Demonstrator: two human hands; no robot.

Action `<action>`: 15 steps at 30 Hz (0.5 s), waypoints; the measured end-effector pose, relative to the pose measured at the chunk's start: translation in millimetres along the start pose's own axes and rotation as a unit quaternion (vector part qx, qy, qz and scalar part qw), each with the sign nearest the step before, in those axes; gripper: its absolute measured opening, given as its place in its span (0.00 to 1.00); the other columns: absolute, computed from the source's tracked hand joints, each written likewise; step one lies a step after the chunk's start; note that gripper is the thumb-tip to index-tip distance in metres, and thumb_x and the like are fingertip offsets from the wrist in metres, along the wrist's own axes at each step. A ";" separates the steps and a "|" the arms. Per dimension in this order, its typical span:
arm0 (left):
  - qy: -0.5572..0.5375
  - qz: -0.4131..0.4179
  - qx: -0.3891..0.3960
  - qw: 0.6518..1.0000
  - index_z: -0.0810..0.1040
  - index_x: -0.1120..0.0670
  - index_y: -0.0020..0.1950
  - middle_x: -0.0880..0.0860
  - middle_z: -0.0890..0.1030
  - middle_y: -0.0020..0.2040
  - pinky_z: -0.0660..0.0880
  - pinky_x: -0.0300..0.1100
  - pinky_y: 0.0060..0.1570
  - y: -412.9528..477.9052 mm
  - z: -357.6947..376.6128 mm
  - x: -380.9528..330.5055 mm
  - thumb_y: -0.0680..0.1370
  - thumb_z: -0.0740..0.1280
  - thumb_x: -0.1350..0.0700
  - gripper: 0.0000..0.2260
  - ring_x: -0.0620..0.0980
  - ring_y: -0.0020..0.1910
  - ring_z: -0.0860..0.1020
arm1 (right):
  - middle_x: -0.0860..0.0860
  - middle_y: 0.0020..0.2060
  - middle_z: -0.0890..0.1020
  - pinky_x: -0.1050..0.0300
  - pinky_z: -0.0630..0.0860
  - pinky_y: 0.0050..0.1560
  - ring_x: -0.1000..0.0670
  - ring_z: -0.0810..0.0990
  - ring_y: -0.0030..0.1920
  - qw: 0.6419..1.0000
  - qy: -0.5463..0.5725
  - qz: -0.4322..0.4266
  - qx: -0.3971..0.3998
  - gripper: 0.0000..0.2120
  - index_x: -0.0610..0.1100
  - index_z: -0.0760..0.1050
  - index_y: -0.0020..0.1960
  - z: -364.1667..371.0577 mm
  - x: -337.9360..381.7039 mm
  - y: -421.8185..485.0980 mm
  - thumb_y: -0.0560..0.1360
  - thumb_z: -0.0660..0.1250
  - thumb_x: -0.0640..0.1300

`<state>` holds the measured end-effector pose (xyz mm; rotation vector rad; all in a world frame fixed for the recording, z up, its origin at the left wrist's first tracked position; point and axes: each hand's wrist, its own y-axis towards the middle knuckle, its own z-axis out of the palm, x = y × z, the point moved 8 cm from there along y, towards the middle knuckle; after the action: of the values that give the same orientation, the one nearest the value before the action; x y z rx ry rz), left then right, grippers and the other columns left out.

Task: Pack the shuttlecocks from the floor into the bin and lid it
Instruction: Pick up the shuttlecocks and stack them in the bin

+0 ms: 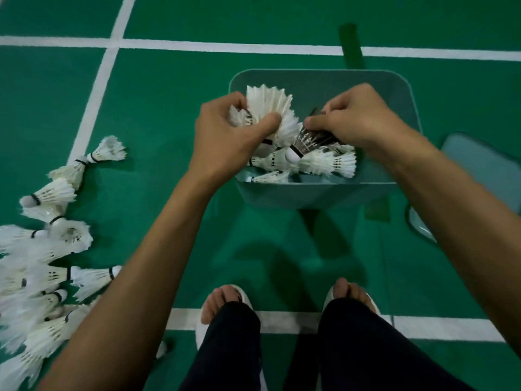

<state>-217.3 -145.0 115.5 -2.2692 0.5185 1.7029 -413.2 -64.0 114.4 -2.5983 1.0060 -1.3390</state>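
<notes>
Two hands were over the open bin (318, 193), close together but not touching. My left hand (225, 136) gripped a bunch of white shuttlecocks (267, 105), thumb pressed against the feathers and fingers curled round the far side, the skirts fanning up above my knuckles. My right hand (358, 119) pinched a dark-feathered shuttlecock (308, 141) by its skirt, its white cork pointing down and toward me, just above the ones inside the bin. Those loose shuttlecocks (324, 163) lay on their sides in the near part of the bin, white and facing different ways. The bin, dull teal with rounded corners, stood on the green floor (169, 108) straight ahead of my feet (225, 300). Its lid (485, 170), the same teal, lay off to my right, near the bin but apart from it. On my left a long pile (42, 263) of white shuttlecocks was strewn on the floor, well apart from the bin, running from beside a white court line (93, 103) down past my left forearm. I stood in dark trousers (366, 348), toes at another white line.
</notes>
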 end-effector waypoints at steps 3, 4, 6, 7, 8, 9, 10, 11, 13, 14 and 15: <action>0.039 -0.021 0.067 0.997 0.80 0.64 0.43 0.51 0.86 0.36 0.81 0.41 0.31 8.1 35.7 0.1 0.71 0.79 0.50 0.18 0.45 0.32 0.85 | 0.43 0.38 0.86 0.55 0.79 0.40 0.47 0.82 0.37 0.995 -0.088 0.022 -0.037 0.11 0.40 0.86 0.41 -15.4 -32.2 7.4 0.71 0.78 0.48; 0.053 -0.029 0.085 0.995 0.80 0.63 0.42 0.51 0.86 0.34 0.79 0.39 0.30 10.3 46.0 1.2 0.71 0.80 0.47 0.20 0.44 0.31 0.84 | 0.43 0.38 0.86 0.52 0.80 0.42 0.44 0.84 0.39 0.989 -0.130 0.024 -0.062 0.10 0.41 0.86 0.42 -21.5 -39.3 10.0 0.69 0.77 0.48; 0.063 -0.058 0.105 0.991 0.79 0.65 0.43 0.52 0.85 0.31 0.75 0.36 0.28 16.3 63.8 11.4 0.71 0.79 0.45 0.23 0.45 0.26 0.82 | 0.45 0.36 0.86 0.48 0.83 0.45 0.43 0.84 0.41 0.981 -0.177 0.034 -0.073 0.10 0.43 0.87 0.41 -25.7 -49.5 16.2 0.66 0.75 0.49; 0.065 -0.079 0.105 0.989 0.78 0.65 0.43 0.53 0.84 0.30 0.75 0.38 0.29 19.8 68.8 20.1 0.71 0.79 0.43 0.25 0.47 0.26 0.82 | 0.46 0.36 0.86 0.48 0.83 0.46 0.44 0.85 0.41 0.983 -0.174 0.042 -0.051 0.11 0.43 0.87 0.41 -22.3 -53.8 19.2 0.66 0.76 0.50; 0.067 -0.101 0.102 0.987 0.78 0.63 0.41 0.56 0.84 0.31 0.76 0.41 0.31 24.1 72.4 29.8 0.71 0.78 0.41 0.25 0.50 0.26 0.82 | 0.46 0.36 0.86 0.49 0.83 0.44 0.46 0.84 0.39 0.986 -0.158 0.054 -0.018 0.11 0.42 0.87 0.41 -16.4 -58.9 22.9 0.66 0.78 0.50; 0.067 -0.127 0.093 0.985 0.79 0.60 0.40 0.57 0.85 0.33 0.76 0.43 0.31 29.5 75.2 40.4 0.70 0.77 0.40 0.24 0.52 0.27 0.82 | 0.46 0.36 0.86 0.51 0.80 0.40 0.47 0.82 0.36 0.988 -0.139 0.068 0.015 0.12 0.41 0.86 0.41 -9.8 -64.0 27.1 0.67 0.79 0.49; 0.061 -0.159 0.080 0.982 0.80 0.58 0.42 0.58 0.85 0.37 0.75 0.45 0.32 35.1 76.0 51.5 0.71 0.77 0.39 0.22 0.52 0.28 0.80 | 0.46 0.34 0.85 0.55 0.76 0.34 0.48 0.79 0.32 0.988 -0.126 0.081 0.043 0.12 0.39 0.85 0.42 -3.0 -68.6 30.8 0.68 0.80 0.48; 0.047 -0.199 0.068 0.976 0.80 0.59 0.48 0.58 0.85 0.42 0.75 0.45 0.30 39.1 75.8 61.3 0.71 0.77 0.40 0.22 0.52 0.30 0.78 | 0.46 0.32 0.82 0.58 0.71 0.29 0.49 0.75 0.29 0.986 -0.121 0.094 0.065 0.12 0.38 0.84 0.41 3.9 -72.6 35.3 0.70 0.79 0.47; 0.007 -0.284 0.056 0.957 0.78 0.62 0.60 0.58 0.84 0.48 0.75 0.43 0.27 41.1 74.1 76.3 0.75 0.75 0.43 0.26 0.51 0.28 0.76 | 0.46 0.28 0.77 0.61 0.65 0.25 0.50 0.69 0.25 0.982 -0.112 0.116 0.094 0.11 0.37 0.80 0.40 16.6 -79.3 44.8 0.72 0.77 0.44; -0.010 -0.311 0.055 0.949 0.77 0.61 0.63 0.57 0.85 0.47 0.74 0.42 0.27 41.7 73.4 81.6 0.76 0.75 0.44 0.26 0.50 0.26 0.75 | 0.47 0.27 0.76 0.62 0.64 0.23 0.51 0.68 0.24 0.980 -0.103 0.130 0.110 0.11 0.38 0.79 0.39 23.5 -82.9 49.3 0.73 0.77 0.43; -0.016 -0.329 0.063 0.942 0.76 0.60 0.65 0.57 0.85 0.46 0.74 0.41 0.27 42.3 74.0 86.8 0.76 0.74 0.44 0.26 0.49 0.25 0.74 | 0.47 0.25 0.75 0.63 0.65 0.22 0.51 0.68 0.23 0.977 -0.090 0.143 0.129 0.11 0.38 0.78 0.38 31.1 -86.6 52.8 0.74 0.76 0.42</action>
<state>-277.9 -164.0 11.7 -1.9962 -0.1380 1.3122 -453.6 -63.8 16.4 -2.2361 1.0495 -1.0636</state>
